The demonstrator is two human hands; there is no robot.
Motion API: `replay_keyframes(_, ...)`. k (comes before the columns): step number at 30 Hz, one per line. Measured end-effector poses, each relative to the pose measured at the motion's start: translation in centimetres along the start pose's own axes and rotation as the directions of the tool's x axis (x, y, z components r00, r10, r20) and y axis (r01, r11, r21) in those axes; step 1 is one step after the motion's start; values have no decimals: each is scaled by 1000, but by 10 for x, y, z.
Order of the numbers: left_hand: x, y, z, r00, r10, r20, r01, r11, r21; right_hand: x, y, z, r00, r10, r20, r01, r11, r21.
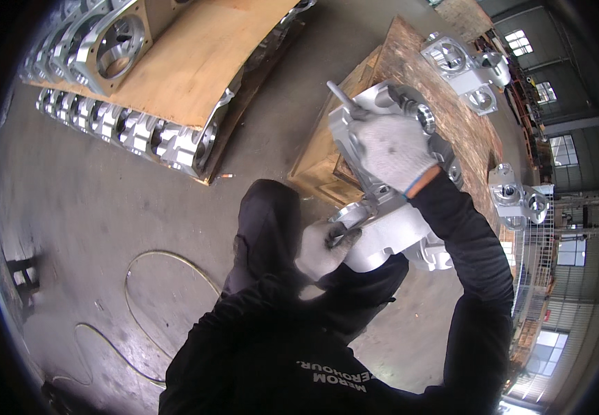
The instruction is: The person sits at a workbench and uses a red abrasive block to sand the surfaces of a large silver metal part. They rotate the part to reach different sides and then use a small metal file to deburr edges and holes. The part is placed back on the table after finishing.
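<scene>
A large silvery metal casting (390, 234) with round bores lies tilted across the near end of a wooden bench, its lower part close to my knees. My left hand (319, 252), in a white glove with darkened fingertips, is closed on the casting's rounded lower left rim. Over the casting's upper part, my right hand (395, 149), also gloved, is closed around a grey rod-like tool (341, 95). One end of it sticks out past the fingers toward the upper left. Its other end is hidden, so its exact kind does not show.
The worn wooden bench (410, 55) runs away to the upper right. Two more castings stand beyond, one casting (460, 69) at the far end and another casting (513, 197) at right. Upper left, rows of castings are stacked with a plywood sheet (195, 62) between. A hose (164, 254) loops across the floor.
</scene>
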State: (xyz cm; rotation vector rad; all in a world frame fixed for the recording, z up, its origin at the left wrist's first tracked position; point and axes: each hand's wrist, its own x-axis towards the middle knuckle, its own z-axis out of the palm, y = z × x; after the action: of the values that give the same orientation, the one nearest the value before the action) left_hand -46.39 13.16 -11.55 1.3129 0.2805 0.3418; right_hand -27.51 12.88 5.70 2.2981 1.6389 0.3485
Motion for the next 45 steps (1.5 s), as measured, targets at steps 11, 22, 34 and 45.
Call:
replay_keyframes(11, -7, 2, 17, 937, 293, -190, -261, 949, 178, -14, -2, 25, 999, 9, -34, -10, 1000, -26)
replay_keyframes(22, 4, -12, -16, 990, -10, 141, 3, 999, 54, -73, 177, -36, 857, 514, -35, -508, 855, 102)
replay_keyframes(34, -4, -29, -12, 995, 101, 11, -101, 995, 11, -181, 190, 0, 695, 717, 51, -644, 590, 488)
replay_keyframes(45, -10, -28, -1, 977, 62, -204, -42, 994, 99, -398, 32, 42, -58, 966, 253, -331, -257, 908)
